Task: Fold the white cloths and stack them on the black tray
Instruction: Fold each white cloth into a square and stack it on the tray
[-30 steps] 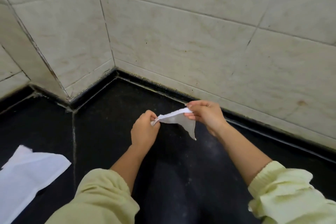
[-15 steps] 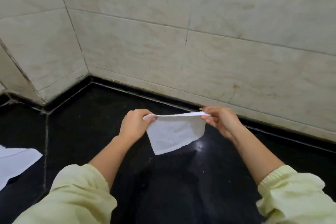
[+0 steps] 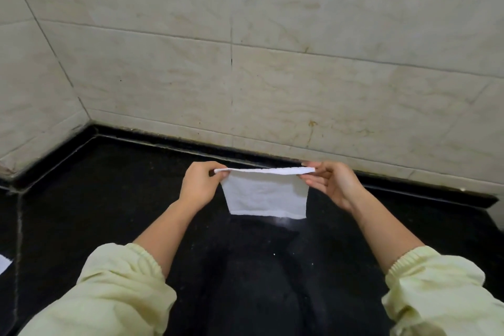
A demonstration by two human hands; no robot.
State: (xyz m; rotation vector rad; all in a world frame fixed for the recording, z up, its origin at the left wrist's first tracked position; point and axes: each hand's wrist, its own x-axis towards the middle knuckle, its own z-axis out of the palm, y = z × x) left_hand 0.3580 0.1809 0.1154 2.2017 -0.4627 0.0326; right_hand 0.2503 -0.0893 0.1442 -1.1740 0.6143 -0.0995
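A small white cloth (image 3: 266, 198) hangs doubled over in the air above the black counter (image 3: 109, 199). My left hand (image 3: 200, 185) pinches its top left corner and my right hand (image 3: 331, 184) pinches its top right corner, so the top edge is stretched flat between them. The lower edge hangs free and straight. A corner of another white cloth (image 3: 4, 263) shows at the far left edge on the counter. No black tray is in view.
A tiled wall (image 3: 272, 76) rises right behind the counter and angles toward me at the left. The glossy black counter runs under both arms. Pale yellow sleeves (image 3: 103, 294) cover both forearms near the bottom of the frame.
My hands have pulled apart, and the cloth went from a bunched narrow strip to a flat hanging rectangle. The view has swung right, so the other cloth slid almost out of frame.
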